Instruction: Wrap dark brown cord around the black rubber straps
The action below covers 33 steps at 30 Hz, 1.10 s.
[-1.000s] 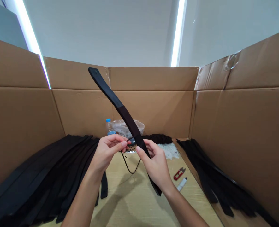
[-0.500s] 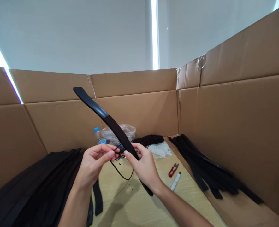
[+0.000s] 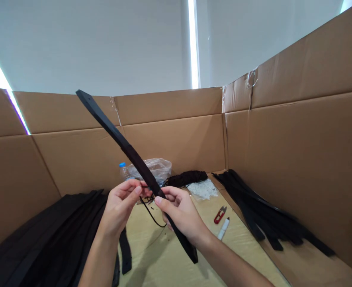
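Observation:
A long, slightly curved black strip (image 3: 107,125) slants from upper left to lower right above the table. Dark cord is wound tightly around its middle, and a loose loop of the black cord (image 3: 152,216) hangs below. My right hand (image 3: 183,213) grips the strip just below the wound part, thumb on its face. Left of the strip, my left hand (image 3: 124,201) pinches the cord between thumb and fingers close to the winding. The fingertips behind the strip are partly hidden.
Black strips lie in piles at left (image 3: 53,235) and right (image 3: 262,211). Behind my hands are a dark cord bundle (image 3: 188,178), a plastic bag (image 3: 159,167) and a blue-capped bottle (image 3: 124,170). Red snips (image 3: 220,215) and a white marker (image 3: 223,229) lie right. Cardboard walls (image 3: 176,139) surround the table.
The strip has turned about its length and its upper end has moved up and left. My right hand's fingers have shifted around it, while my left hand still pinches the cord.

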Available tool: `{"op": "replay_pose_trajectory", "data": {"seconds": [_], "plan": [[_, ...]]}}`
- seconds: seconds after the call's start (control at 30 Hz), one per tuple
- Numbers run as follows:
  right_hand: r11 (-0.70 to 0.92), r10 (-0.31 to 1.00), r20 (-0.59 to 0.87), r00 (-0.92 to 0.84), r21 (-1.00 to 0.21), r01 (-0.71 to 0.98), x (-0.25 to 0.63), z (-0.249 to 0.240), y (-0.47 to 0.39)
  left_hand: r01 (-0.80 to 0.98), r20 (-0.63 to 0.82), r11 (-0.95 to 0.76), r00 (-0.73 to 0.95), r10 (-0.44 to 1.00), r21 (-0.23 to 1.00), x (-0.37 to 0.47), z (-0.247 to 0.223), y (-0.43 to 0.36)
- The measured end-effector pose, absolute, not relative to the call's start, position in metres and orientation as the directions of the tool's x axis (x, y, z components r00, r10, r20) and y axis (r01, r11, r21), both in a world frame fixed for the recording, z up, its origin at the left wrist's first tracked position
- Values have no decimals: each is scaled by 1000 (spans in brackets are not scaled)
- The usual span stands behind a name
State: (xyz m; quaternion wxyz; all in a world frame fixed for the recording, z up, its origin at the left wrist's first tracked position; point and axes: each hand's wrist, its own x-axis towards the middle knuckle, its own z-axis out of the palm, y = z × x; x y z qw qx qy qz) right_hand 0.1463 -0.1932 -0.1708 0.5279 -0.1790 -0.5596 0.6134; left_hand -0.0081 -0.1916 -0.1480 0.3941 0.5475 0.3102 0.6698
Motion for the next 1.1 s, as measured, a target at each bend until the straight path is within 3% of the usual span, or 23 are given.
{"op": "replay_pose_trajectory", "data": {"seconds": [0.2, 0.43, 0.77, 0.87, 0.93, 1.03, 1.1], "plan": [[-12, 760, 327, -562, -857, -515, 148, -174, -194, -221, 465, -454, -4, 885, 863, -1, -151, -194], [-197, 570, 402, -716, -779, -595, 149, -181, -188, -254, 483, -462, 24, 875, 850, 0, -149, -198], [-374, 284, 373, -883, -805, -460, 143, -187, -178, -348, 466, -399, 133, 875, 849, -3, -153, -198], [-295, 364, 335, -869, -844, -449, 138, -190, -178, -326, 474, -428, 74, 877, 843, -3, -153, -198], [-123, 498, 353, -792, -875, -468, 133, -192, -180, -274, 464, -447, -2, 886, 852, -3, -154, -197], [226, 746, 417, -518, -892, -392, 128, -195, -185, -155, 496, -515, -146, 856, 843, -4, -156, -193], [418, 823, 489, -289, -866, -273, 127, -196, -187, -92, 525, -550, -205, 826, 830, -4, -157, -190]]}}
